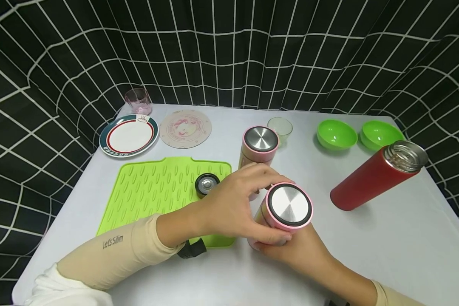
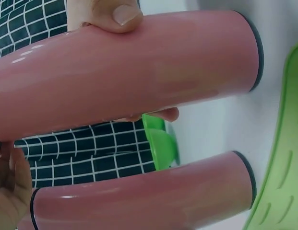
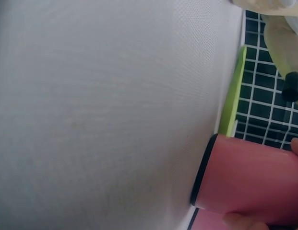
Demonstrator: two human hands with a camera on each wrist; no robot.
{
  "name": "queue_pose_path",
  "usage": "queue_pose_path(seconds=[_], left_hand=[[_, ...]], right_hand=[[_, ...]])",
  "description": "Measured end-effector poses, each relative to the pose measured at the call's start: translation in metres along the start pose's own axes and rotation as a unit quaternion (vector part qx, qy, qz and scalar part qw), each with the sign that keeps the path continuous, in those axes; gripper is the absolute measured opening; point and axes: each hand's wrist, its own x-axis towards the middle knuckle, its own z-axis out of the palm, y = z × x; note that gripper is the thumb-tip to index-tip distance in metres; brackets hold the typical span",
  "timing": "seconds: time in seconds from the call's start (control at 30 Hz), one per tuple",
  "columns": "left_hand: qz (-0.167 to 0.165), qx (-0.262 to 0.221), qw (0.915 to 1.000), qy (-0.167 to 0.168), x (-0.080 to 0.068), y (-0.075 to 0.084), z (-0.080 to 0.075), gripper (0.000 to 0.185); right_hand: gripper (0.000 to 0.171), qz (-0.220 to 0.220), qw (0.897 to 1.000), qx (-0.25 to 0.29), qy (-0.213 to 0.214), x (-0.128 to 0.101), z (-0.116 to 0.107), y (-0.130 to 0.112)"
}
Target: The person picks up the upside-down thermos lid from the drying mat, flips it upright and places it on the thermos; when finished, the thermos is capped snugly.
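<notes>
At the far left stood a pink glass (image 1: pixel 138 101), a rimmed plate (image 1: pixel 128 135) and a round coaster (image 1: pixel 185 128); nearer, a loose black lid (image 1: pixel 206 183) lay on the green silicone mat (image 1: pixel 145 191). Your left hand (image 1: pixel 235 207) was curled round the upper body of the near pink flask (image 1: pixel 287 209), just below its steel-topped cap, while your right hand (image 1: pixel 290 248) gripped the same flask lower down, thumb and fingers wrapped round it. The flask sat at the near centre of the white table (image 1: pixel 386 246), its base lifted clear and tilted. A second pink flask (image 1: pixel 259 146) stood just behind it, upright. In judgement, the body was rigid, smooth and glossy, likely slippery and moderately heavy; hold was best taken round the mid-body. To the right were a small clear cup (image 1: pixel 280 128), two green bowls (image 1: pixel 337 134) and an uncapped red flask (image 1: pixel 378 175).
</notes>
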Motion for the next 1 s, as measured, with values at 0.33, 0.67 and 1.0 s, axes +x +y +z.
queue_pose_path(seconds=[0.33,0.67,1.0], left_hand=[[0.011,-0.078,0.9969,-0.011,0.0,-0.005,0.005,0.08],[0.068,-0.153,0.9857,-0.019,0.005,-0.016,0.005,0.078],[0.053,-0.149,0.987,-0.028,0.003,-0.017,0.009,0.081]], right_hand=[[0.053,0.015,0.999,-0.038,0.013,-0.002,-0.003,0.0],[0.05,0.044,0.998,-0.049,0.008,0.0,0.0,-0.004],[0.054,0.053,0.994,-0.094,-0.003,-0.007,-0.006,0.025]])
